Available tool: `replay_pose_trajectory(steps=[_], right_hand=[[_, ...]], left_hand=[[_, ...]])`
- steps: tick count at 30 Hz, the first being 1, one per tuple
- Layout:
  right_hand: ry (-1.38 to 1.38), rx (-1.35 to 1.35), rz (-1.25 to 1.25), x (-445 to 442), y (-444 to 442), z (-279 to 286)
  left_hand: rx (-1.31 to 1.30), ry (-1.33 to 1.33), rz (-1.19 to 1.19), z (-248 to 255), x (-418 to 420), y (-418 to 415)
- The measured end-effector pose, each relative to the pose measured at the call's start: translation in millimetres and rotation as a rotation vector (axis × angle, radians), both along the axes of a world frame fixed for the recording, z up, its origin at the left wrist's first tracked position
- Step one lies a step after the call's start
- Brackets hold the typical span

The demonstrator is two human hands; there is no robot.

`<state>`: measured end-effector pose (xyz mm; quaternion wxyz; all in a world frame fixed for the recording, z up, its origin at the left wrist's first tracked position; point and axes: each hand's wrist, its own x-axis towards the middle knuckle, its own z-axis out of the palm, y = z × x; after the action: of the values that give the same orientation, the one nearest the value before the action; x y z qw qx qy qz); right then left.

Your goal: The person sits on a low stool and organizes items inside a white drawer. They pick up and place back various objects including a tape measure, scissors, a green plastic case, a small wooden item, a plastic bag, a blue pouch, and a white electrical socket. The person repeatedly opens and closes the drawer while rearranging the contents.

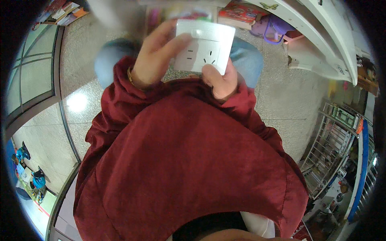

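A white wall socket faceplate (199, 55) with a wide switch rocker across its top is held up over my lap, its slotted face towards me. My left hand (155, 54) grips its left side, the blurred thumb lying across the face near the rocker. At the lower right corner my right hand (221, 79) pinches the plate, thumb on the front below the three-slot outlet. The right fingers are mostly hidden behind it. Both forearms are in dark red sleeves, and the knees of my blue jeans (247, 58) show on either side.
A purple plastic basket (274, 28) stands beyond my right knee, near white furniture (324, 64). Metal racks (330, 147) stand on the right. To the left is a framed glass door (36, 60); people sit at a table (49, 197) past the doorway at lower left.
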<state>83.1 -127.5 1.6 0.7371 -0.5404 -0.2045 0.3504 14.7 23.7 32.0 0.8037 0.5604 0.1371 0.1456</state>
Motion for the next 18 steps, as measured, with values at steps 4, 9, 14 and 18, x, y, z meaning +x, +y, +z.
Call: replay_pose_trajectory(steps=[4, 9, 14, 18], right_hand=[[0.129, 0.004, 0.081, 10, -6, -2], [0.126, -0.033, 0.07, 11, -2, -4], [0.143, -0.048, 0.07, 11, 0, -2], [0.176, -0.022, 0.079, 12, 0, -5]], left_hand=[[0.034, -0.022, -0.019, 2, -2, 3], [-0.031, 0.058, -0.033, -12, -6, 6], [-0.033, 0.106, -0.034, -16, -6, 6], [-0.067, 0.054, 0.039, -13, -4, 0]])
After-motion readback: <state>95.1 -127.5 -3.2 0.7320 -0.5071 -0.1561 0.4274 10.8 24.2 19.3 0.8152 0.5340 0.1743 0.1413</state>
